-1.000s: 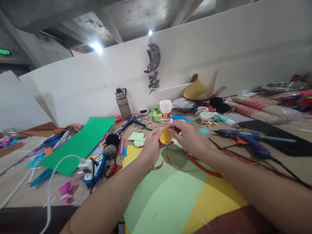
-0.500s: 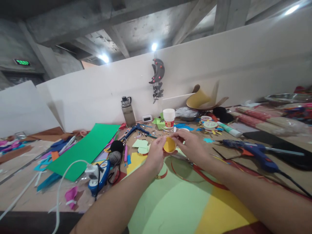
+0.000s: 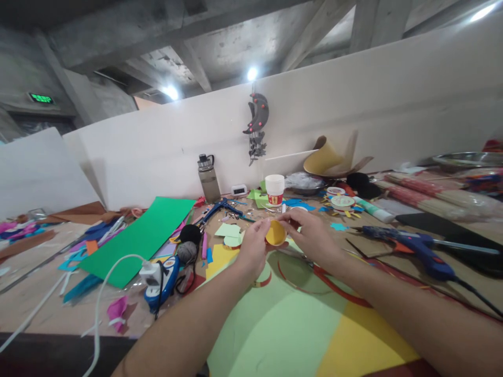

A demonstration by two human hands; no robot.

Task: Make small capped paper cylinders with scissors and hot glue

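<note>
Both of my hands hold a small round yellow piece (image 3: 275, 233) above the worktable. My left hand (image 3: 253, 248) pinches its left edge with thumb and fingers. My right hand (image 3: 310, 235) pinches its right edge, fingers curled over the top. Beneath my forearms lie a light green sheet (image 3: 283, 324) and a yellow sheet (image 3: 365, 345). A thin red paper ring (image 3: 298, 272) rests on the green sheet just under my right hand.
A blue glue gun (image 3: 412, 245) lies to the right, its cable trailing toward me. A dark green sheet (image 3: 141, 238), a water bottle (image 3: 208, 179), a paper cup (image 3: 274, 189), yarn balls (image 3: 187, 243) and scattered paper scraps crowd the table. A white partition stands behind.
The camera has tilted upward, so the table sits lower in view. My hands keep the same grip on the yellow piece with only slight shifts.
</note>
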